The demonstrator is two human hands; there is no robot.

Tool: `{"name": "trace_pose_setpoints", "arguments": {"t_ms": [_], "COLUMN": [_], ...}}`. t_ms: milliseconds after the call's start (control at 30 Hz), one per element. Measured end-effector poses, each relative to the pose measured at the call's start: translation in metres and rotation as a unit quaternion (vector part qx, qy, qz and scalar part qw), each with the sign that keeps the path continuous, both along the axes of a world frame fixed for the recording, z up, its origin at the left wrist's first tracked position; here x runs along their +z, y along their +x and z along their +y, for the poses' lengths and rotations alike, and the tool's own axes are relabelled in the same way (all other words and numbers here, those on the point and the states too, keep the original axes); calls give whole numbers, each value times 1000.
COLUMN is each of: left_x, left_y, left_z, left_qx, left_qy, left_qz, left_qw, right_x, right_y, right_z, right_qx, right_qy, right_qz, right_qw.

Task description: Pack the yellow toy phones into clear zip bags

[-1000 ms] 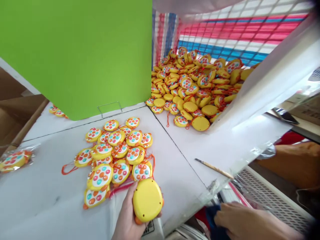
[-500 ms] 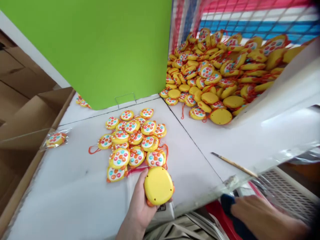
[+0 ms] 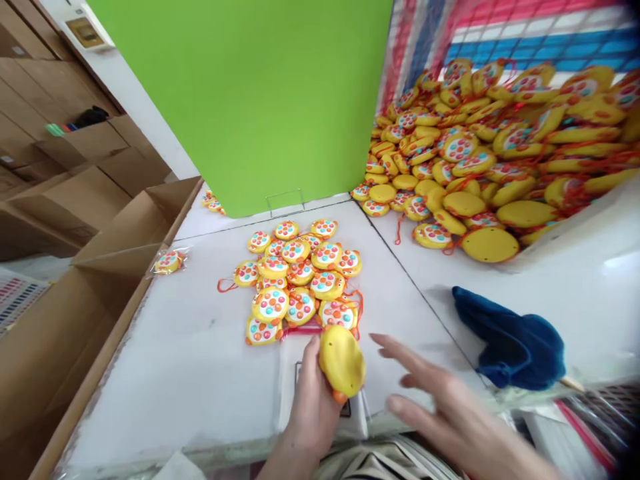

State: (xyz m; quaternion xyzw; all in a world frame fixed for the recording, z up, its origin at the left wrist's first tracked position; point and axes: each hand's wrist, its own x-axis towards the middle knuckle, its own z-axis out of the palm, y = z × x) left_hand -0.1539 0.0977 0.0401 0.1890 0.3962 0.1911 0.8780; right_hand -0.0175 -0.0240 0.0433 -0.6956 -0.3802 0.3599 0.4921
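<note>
Spotted toys (image 3: 299, 251) lie clustered on the table (image 3: 200, 353), I'd guess for easy reach. Over its near side, the left hand (image 3: 315, 395) is clamped on one yellow toy (image 3: 342, 361), tilted perhaps to show its back: plain, rounded, with small dark holes and an orange bit below. Apart from it, the right hand (image 3: 445, 397) hovers empty, fingers spread, left of a blue cloth (image 3: 523, 343).

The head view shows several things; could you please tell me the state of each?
Left hand: gripping the yellow toy
Yellow toy: tilted, plain side showing
Right hand: open, holding nothing
Middle toys: clustered, spotted sides up
Right-side toys: piled, faces mixed
Cardboard box: open
Toy near box: wrapped in clear plastic
Blue cloth: crumpled
Green board: upright
</note>
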Motion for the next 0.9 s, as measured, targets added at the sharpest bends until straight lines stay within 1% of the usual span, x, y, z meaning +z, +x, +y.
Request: {"name": "trace_pose_setpoints", "arguments": {"t_ms": [33,67,100,133,200,267,333,367,400,467,500,567,633,733,800,900], "left_x": [-1,-2,-3,-4,-6,-7,-7,-7,-7,-9,-10,-12,-14,-12,-8,-1], "left_y": [-1,-2,-5,-8,-16,-21,-21,-19,-17,-13,-12,-12,-15,-22,-25,-26], "left_z": [-2,-4,-5,-5,-3,-1,-1,-2,-4,-7,-8,-10,-12,-17,-21,-26], "left_qx": [2,-8,-24,-37,-50,-44,-48,-61,-78,-100,-96,-71,-55,-76,-101,-132], "left_qy": [37,74,110,142,187,199,198,198,202,220,225,225,227,264,302,339], "left_qz": [-7,-19,-29,-33,-14,20,44,51,57,68,73,79,80,70,43,22], "left_qw": [999,997,993,989,981,979,978,977,975,968,967,969,969,959,947,931], "right_x": [-4,-8,-13,-17,-21,-20,-18,-17,-18,-21,-23,-25,-25,-22,-22,-25], "right_y": [-18,-31,-38,-41,-38,-33,-31,-31,-32,-35,-36,-37,-37,-38,-41,-46], "right_z": [12,21,29,33,36,33,28,25,23,19,18,15,14,16,18,22], "right_qx": [19,15,13,-11,-74,-135,-155,-153,-147,-125,-118,-103,-102,-106,-101,-91], "right_qy": [5,15,21,30,44,49,47,46,46,46,44,33,27,24,25,29], "right_qz": [34,73,119,170,281,381,448,465,470,454,436,393,350,294,281,308], "right_qw": [999,997,993,985,956,913,879,871,869,881,891,913,931,950,954,947]}}
